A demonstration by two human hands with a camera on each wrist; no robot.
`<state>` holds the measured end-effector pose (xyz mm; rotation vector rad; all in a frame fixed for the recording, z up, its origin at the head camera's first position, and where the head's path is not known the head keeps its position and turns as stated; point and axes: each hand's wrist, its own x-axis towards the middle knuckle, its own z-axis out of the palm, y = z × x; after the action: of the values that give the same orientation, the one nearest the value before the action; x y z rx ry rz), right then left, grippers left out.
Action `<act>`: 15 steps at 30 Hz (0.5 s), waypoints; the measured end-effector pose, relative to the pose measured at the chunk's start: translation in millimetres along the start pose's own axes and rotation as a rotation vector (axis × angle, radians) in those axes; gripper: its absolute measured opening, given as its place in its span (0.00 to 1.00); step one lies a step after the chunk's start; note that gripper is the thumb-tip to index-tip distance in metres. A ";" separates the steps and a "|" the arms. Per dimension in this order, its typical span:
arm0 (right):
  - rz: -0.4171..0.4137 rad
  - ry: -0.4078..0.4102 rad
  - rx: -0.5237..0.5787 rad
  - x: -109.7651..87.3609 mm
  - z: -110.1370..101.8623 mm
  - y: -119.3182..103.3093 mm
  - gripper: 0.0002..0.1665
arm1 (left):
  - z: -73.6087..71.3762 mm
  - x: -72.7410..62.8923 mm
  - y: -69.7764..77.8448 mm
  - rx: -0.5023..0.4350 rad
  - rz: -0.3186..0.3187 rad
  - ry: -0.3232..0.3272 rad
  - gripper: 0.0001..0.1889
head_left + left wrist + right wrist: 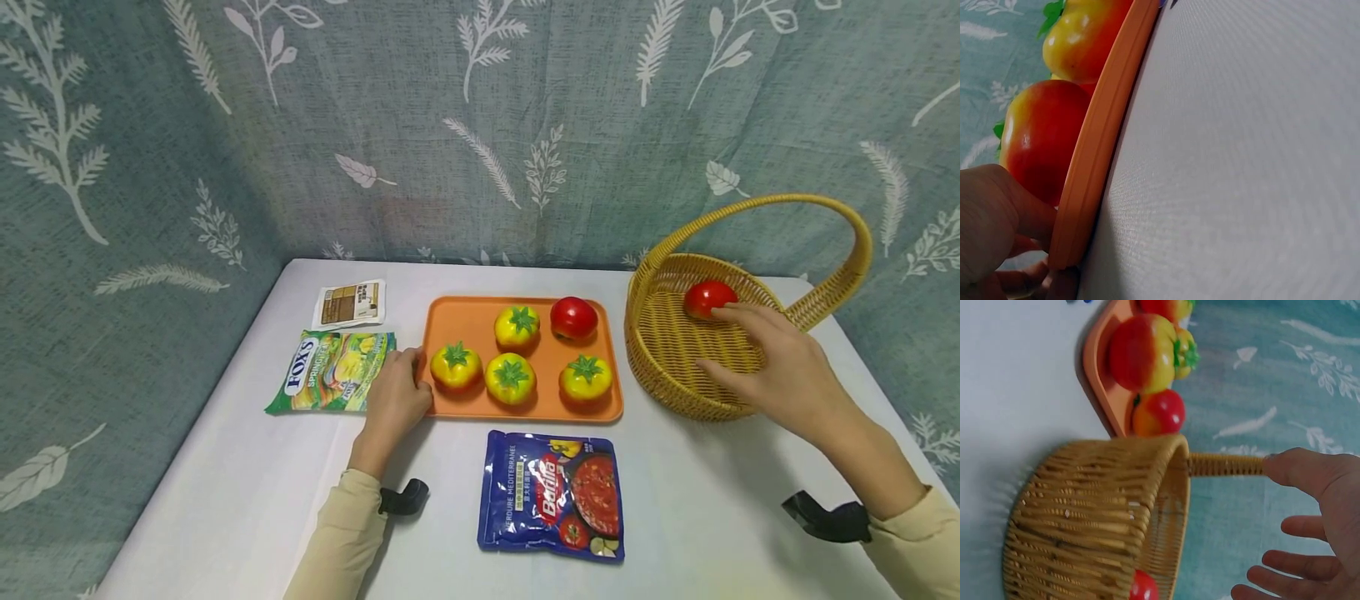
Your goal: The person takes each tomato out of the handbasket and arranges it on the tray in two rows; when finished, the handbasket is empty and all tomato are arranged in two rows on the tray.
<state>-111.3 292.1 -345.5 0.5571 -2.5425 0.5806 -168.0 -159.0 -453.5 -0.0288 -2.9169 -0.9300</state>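
Observation:
At the left end of the orange tray (468,312), my left hand (396,393) pinches the rim; the left wrist view shows the thumb (1029,215) against the tray's edge and fingers curled below it. On the tray sit several yellow-and-red imitation tomatoes (510,379) with green tops, and a red one (573,318) at the back right. My right hand (783,367) is over the wicker basket (667,392), its fingers spread and holding nothing. Inside the basket lies a red tomato (708,298), close to the fingertips in the head view.
A blue Barilla pouch (551,496) lies in front of the tray. Left of it are a green Fox's candy bag (330,371) and a small white-and-brown packet (350,305). The basket's tall handle (787,200) arches above its right side. Patterned cloth hangs behind the table.

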 end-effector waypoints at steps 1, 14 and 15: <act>0.001 0.006 -0.007 0.5 -1.6 1.8 0.40 | 0.0 0.2 0.1 0.001 0.001 0.000 0.27; 0.050 -0.020 -0.055 12.1 -10.3 27.1 0.39 | 0.1 0.6 -0.3 -0.002 0.010 0.012 0.26; 0.062 -0.030 -0.050 13.4 -10.9 28.8 0.39 | 0.3 0.6 -0.1 -0.003 0.010 0.013 0.26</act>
<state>-132.0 317.5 -338.4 0.4748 -2.6026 0.5323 -168.6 -158.9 -453.7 -0.0380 -2.9009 -0.9302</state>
